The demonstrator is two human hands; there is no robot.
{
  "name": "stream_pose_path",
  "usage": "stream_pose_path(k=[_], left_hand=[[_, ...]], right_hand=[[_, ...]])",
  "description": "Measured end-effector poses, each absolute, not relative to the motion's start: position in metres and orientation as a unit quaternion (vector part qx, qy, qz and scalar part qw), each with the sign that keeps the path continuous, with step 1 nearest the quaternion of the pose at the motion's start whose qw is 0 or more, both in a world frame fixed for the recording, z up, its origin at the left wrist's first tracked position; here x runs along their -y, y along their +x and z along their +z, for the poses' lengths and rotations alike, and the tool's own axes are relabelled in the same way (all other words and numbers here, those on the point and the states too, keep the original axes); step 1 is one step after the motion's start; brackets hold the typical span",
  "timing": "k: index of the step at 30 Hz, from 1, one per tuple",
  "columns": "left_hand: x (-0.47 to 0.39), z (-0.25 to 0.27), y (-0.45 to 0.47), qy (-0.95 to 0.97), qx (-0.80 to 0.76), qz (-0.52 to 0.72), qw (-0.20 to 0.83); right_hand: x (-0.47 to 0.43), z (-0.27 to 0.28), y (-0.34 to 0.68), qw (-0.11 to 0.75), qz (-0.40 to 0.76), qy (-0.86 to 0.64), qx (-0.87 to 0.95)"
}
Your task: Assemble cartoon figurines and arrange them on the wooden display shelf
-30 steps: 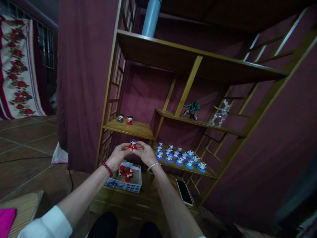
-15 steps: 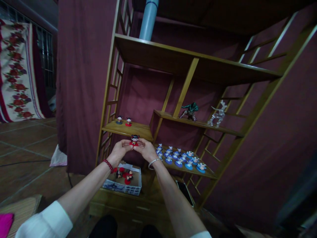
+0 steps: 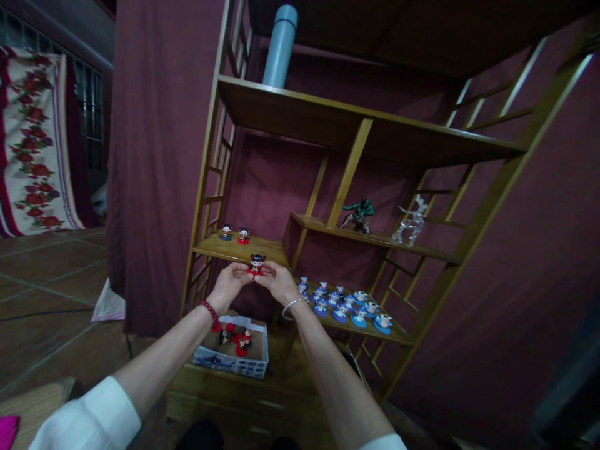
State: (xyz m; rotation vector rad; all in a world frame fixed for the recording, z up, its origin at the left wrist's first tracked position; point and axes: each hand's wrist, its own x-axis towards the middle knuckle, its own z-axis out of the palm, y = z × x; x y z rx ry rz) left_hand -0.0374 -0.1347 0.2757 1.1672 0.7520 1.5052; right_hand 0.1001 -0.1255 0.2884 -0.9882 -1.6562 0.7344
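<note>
Between left hand (image 3: 229, 286) and right hand (image 3: 280, 284), the doll (image 3: 257, 264) is pinched by its red base (image 3: 255, 273): probably light, stiff, best gripped right there!

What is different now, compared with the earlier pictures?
The held figurine appears slightly higher, its head now overlapping the front of the left shelf. The view tilted upward, showing the blue bottle's top. Nothing was grasped or released: left hand and right hand still hold the figurine. The two shelf figurines and the box stayed.
</note>
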Motion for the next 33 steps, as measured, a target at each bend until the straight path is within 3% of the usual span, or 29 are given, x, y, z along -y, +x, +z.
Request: stream_pose_path(k=[14, 33], left_hand=[[0.13, 0.279, -0.034, 0.478, -0.29, 0.629, 0.541], [0.111, 0.284, -0.028, 0.575, -0.329, 0.63, 0.405]], right_hand=[[0.127, 0.296, 0.098, 0.523, 0.309, -0.412, 0.679], [0.115, 0.314, 0.103, 0.545, 0.287, -0.401, 0.678]])
